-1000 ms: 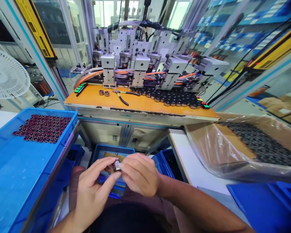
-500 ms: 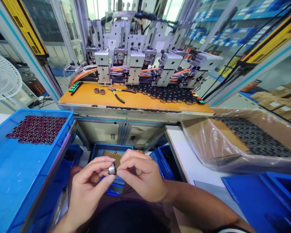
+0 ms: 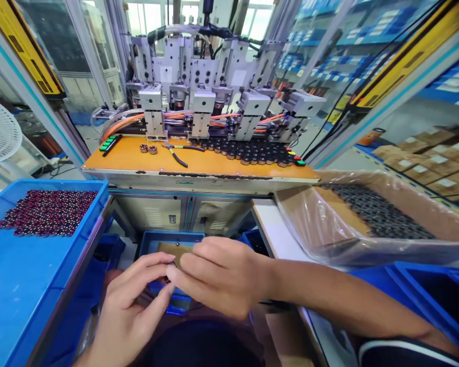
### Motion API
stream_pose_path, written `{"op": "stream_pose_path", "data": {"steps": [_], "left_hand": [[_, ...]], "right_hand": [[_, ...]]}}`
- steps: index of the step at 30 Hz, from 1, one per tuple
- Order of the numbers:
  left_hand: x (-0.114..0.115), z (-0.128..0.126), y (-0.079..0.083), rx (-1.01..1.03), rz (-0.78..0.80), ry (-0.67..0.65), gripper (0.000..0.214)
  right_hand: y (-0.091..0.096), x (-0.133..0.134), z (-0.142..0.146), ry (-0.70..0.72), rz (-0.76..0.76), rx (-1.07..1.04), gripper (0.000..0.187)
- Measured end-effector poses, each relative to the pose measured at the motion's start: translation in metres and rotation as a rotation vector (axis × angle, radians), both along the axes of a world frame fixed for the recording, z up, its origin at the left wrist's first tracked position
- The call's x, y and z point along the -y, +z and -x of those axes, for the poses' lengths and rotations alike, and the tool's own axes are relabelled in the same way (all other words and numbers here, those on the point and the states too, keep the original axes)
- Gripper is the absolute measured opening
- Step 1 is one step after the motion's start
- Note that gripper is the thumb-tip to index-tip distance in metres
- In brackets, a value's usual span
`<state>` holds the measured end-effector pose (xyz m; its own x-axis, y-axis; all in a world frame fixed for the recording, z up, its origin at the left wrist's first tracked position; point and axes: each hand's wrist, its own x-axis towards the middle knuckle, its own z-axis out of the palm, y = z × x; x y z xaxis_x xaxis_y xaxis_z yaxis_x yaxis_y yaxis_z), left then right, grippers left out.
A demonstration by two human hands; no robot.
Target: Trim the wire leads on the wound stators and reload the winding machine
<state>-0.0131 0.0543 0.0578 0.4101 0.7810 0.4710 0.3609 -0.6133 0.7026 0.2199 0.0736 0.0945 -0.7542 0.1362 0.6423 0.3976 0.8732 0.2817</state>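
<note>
Low in the middle, my left hand (image 3: 132, 300) pinches a small stator-like part (image 3: 167, 279) between thumb and fingers. Only a dark and red bit of that part shows, since fingers cover the rest. My right hand (image 3: 224, 275) is closed, its fingertips pressed together against the part from the right. Both hands meet above a blue bin (image 3: 172, 236) with cardboard in it.
Ahead stands a machine (image 3: 204, 102) over an orange bench (image 3: 130, 162) with pliers (image 3: 179, 157), two copper-coloured rings (image 3: 148, 149) and rows of black round parts (image 3: 252, 152). A blue tray (image 3: 19, 285) is left; a plastic-lined carton (image 3: 309, 224) is right.
My right hand has moved left and over the part, hiding its silver side. My left hand has shifted slightly left. The whole view has moved a little to the right.
</note>
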Motion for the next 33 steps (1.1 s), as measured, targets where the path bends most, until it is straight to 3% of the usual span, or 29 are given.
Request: {"op": "stream_pose_path", "data": {"steps": [2,4,6,9,10,11,12,13,15,17,20,22,27,33], "left_hand": [[0.002,0.000,0.001,-0.006,-0.008,-0.004,0.032],[0.003,0.001,0.001,0.013,0.003,0.005,0.033],[0.004,0.004,0.000,0.052,0.021,0.007,0.033],[0.005,0.009,-0.003,0.107,0.033,-0.017,0.031],[0.005,0.011,-0.005,0.121,0.032,-0.020,0.030],[0.005,0.012,-0.006,0.134,0.032,-0.013,0.030],[0.004,0.014,-0.007,0.149,0.033,0.003,0.029],[0.004,0.015,-0.009,0.165,0.035,0.025,0.029],[0.003,0.016,-0.012,0.197,0.038,0.070,0.029],[0.001,0.018,-0.015,0.221,0.049,0.100,0.029],[0.001,0.021,-0.017,0.241,0.072,0.126,0.029],[0.002,0.023,-0.018,0.245,0.087,0.146,0.029],[0.005,0.027,-0.017,0.275,0.110,0.201,0.027],[0.000,0.025,-0.019,0.327,0.154,0.231,0.025]], "right_hand": [[-0.001,-0.005,0.007,-0.003,-0.001,0.069,0.024],[-0.005,-0.004,0.012,-0.024,0.170,0.062,0.031],[-0.008,0.000,0.015,-0.049,0.537,-0.020,0.034],[-0.003,0.000,0.015,-0.051,1.289,-0.070,0.027],[0.001,-0.006,0.014,-0.039,1.472,-0.050,0.024],[0.006,-0.016,0.013,-0.037,1.552,-0.047,0.022],[0.012,-0.031,0.011,-0.066,1.517,-0.078,0.021],[0.017,-0.050,0.010,-0.135,1.386,-0.136,0.020],[0.026,-0.097,0.006,-0.414,0.923,-0.277,0.022],[0.027,-0.148,0.002,-0.705,0.619,-0.200,0.037],[0.017,-0.209,-0.001,-0.819,0.601,-0.126,0.055],[0.007,-0.229,0.000,-0.864,0.644,-0.078,0.061],[-0.007,-0.225,-0.006,-0.927,0.677,0.016,0.057],[-0.006,-0.163,-0.043,-0.818,0.666,0.114,0.049]]}}
